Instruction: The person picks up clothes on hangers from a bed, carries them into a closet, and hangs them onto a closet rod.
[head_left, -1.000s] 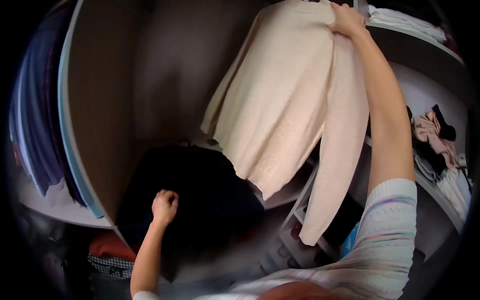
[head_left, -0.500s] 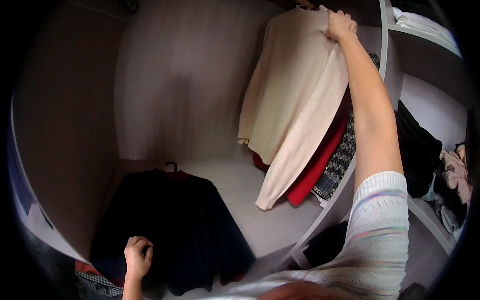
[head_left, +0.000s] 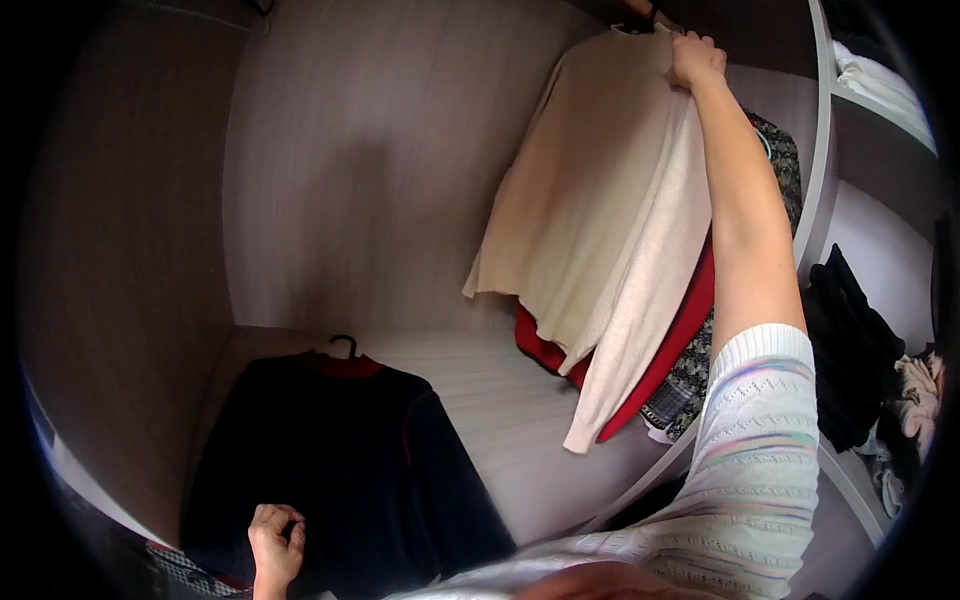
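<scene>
At far left, I see a bit of checked cloth (head_left: 190, 574) low beside the wardrobe wall (head_left: 120, 300). Next, a dark sweater (head_left: 340, 450) with a reddish collar lies spread on the wardrobe floor (head_left: 530, 470), a black hanger hook (head_left: 345, 345) poking from its neck. Before it is my left hand (head_left: 275, 548), fingers curled inward; I cannot tell whether they hold anything or touch the sweater. Further right, a cream sweater (head_left: 600, 180) hangs tilted high in the compartment, its shoulder grasped by my right hand (head_left: 698, 62). Behind it show a red garment (head_left: 680, 345) and a patterned garment (head_left: 683, 388). At far right, black clothing (head_left: 850, 340) and pinkish cloth (head_left: 917, 390) are heaped on a shelf.
</scene>
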